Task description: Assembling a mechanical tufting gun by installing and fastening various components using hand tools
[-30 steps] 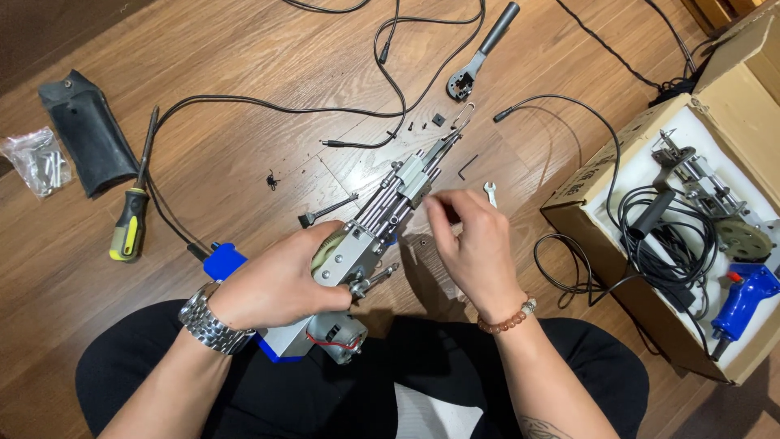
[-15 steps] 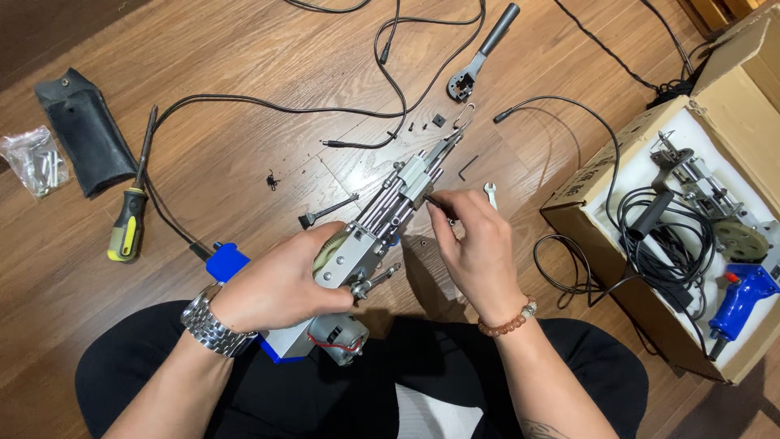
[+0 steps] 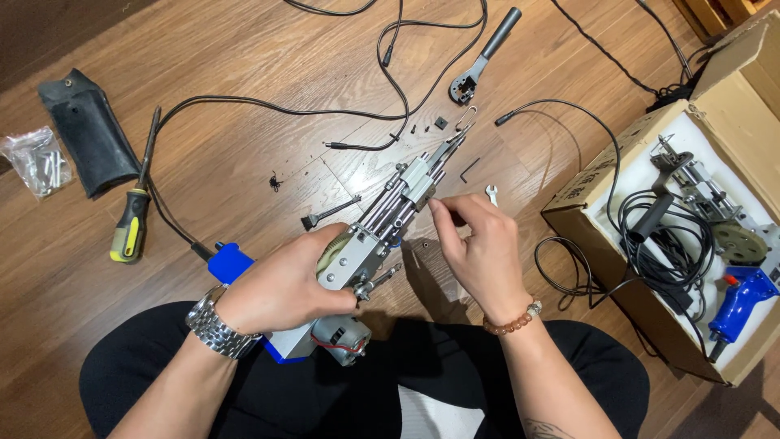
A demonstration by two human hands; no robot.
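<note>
The left hand [image 3: 284, 289] is wrapped in a closed grip around the body of a metal tufting gun [image 3: 382, 228], held above the person's lap with its needle end pointing far and to the right. The right hand [image 3: 479, 252] has thumb and forefinger pressed together at the rods in the middle of the gun; whether they pinch a small part there is too fine to tell. The gun's motor [image 3: 341, 337] and blue base [image 3: 231, 262] sit near the left wrist.

Judging by the layout, the work on the gun looks midway: small screws [image 3: 426, 128] and a hex key [image 3: 470, 170] lie loose on the wooden floor [image 3: 244, 65] just beyond the needle tip, with a small spanner [image 3: 491, 193] beside the right hand, so parts are still off. A ratchet wrench [image 3: 483, 57] lies farther off. At far left rest a yellow-handled screwdriver [image 3: 134, 215], a black pouch [image 3: 88, 130] and a plastic bag [image 3: 36, 161]. On the right an open cardboard box [image 3: 585, 195] holds another mechanism and cables.
</note>
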